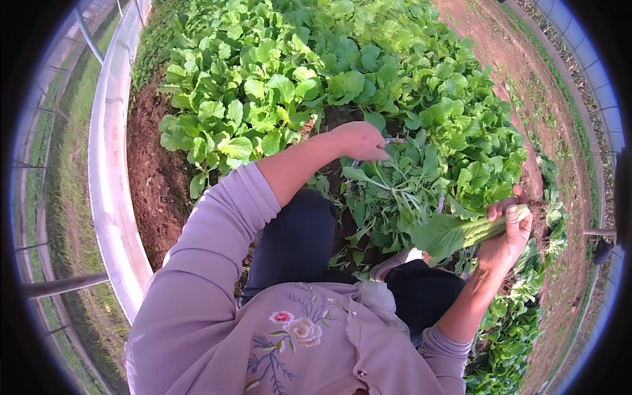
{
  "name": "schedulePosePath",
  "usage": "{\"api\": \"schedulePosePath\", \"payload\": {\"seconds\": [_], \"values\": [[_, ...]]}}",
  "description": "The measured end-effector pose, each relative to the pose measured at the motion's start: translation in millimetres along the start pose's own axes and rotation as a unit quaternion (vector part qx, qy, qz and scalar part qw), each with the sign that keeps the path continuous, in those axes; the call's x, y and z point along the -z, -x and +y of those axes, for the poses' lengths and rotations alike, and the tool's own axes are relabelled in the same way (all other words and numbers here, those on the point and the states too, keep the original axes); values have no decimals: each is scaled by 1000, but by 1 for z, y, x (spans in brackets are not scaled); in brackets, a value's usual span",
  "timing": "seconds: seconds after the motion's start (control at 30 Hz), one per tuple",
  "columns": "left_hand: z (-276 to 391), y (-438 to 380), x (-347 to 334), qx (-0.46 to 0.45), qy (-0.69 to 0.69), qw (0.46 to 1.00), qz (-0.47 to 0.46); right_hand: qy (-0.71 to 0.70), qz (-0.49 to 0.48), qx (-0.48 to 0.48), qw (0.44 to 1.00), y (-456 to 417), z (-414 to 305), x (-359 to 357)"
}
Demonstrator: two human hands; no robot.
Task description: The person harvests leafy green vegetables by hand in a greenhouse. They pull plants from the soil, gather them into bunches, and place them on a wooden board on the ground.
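Note:
My right hand (511,224) grips a leafy green vegetable (456,234) by its pale stem end, with the broad leaf pointing left. My left hand (363,141) is curled at the upper left edge of a heap of pulled green plants (395,190). Its fingertips face away from view, so whether they hold a stem cannot be told. A short piece of pale rim (395,140) shows beside the left hand, mostly hidden by leaves. The heap lies on the ground before my knees.
Dense leafy greens (281,94) grow ahead of me. A row of cut or laid greens (518,306) runs down my right side, beside a bare dirt path (568,207). A white sheet-covered low wall (111,163) and metal pole (66,285) stand on the left.

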State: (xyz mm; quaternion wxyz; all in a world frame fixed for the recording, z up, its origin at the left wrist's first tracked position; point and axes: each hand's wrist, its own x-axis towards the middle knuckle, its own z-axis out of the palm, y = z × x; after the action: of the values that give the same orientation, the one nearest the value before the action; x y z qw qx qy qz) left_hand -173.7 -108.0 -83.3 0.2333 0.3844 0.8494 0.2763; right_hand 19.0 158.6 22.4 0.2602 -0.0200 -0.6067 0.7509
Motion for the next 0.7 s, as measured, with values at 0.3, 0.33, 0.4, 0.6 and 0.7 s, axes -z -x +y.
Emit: {"api": "schedulePosePath", "payload": {"seconds": [0.3, 0.33, 0.4, 0.6, 0.7], "values": [[-211, 2, -118, 161, -133, 977, 44, 100, 24, -172, 980, 20, 76, -31], [-227, -5, -126, 154, -159, 973, 64, 110, 23, -183, 977, 20, 80, -31], [-255, -26, -140, 140, -178, 970, 89, 131, 24, -206, 969, 18, 86, -30], [-365, -74, -145, 144, -309, 940, 24, 165, -4, -270, 949, 1, 102, -35], [-393, -82, -128, 228, -203, 950, 71, 173, 11, -308, 936, -2, 112, -35]]}}
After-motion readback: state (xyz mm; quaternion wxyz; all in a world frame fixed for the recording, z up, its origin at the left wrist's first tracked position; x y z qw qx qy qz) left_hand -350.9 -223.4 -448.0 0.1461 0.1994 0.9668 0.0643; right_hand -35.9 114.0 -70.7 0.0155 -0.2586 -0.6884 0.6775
